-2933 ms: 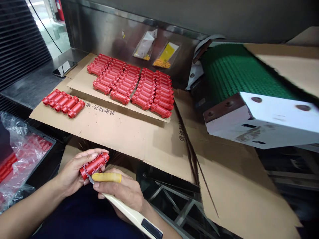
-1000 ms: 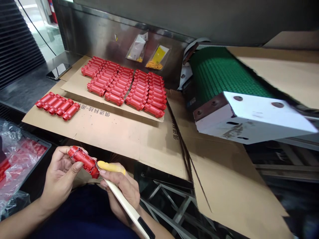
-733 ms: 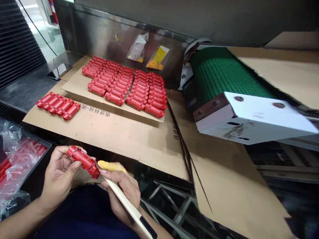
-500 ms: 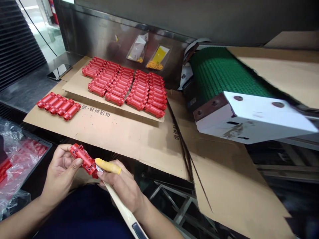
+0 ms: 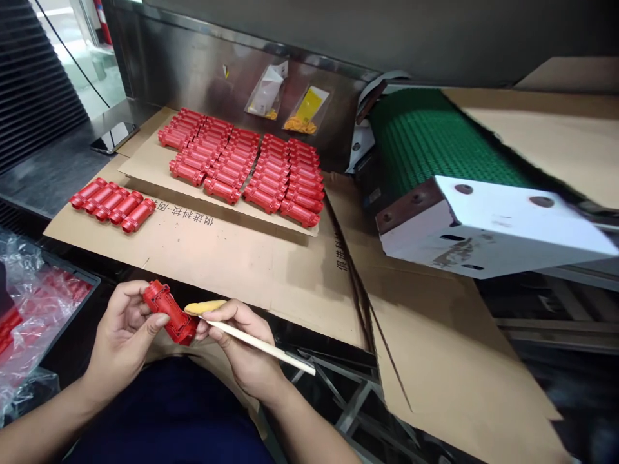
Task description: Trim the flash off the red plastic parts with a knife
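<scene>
My left hand (image 5: 126, 325) is closed around the upper end of a red plastic cylindrical part (image 5: 169, 310), its thumb along the side. The part is tilted, with ribbed ends and a recessed face turned up. In my right hand (image 5: 251, 348) is a slim cream-handled knife (image 5: 264, 347), its handle pointing down to the right. Its tip is hidden by the fingers near the part. A yellow finger cot (image 5: 206, 307) covers the right index finger, which lies close against the part's side. Fingertips of the right hand touch the part's lower end.
Rows of red parts (image 5: 232, 164) lie on a cardboard sheet (image 5: 290, 227). Several more (image 5: 113, 205) sit at the left. A phone (image 5: 115, 138), two small bags (image 5: 308, 111), a green conveyor belt (image 5: 435, 142) with a white metal end (image 5: 503, 225), and a plastic-lined bin (image 5: 91, 290) surround them.
The knife has swung from steeply downward to a flatter angle, its handle end moving right and up. The red part has turned slightly and shifted right in my left hand.
</scene>
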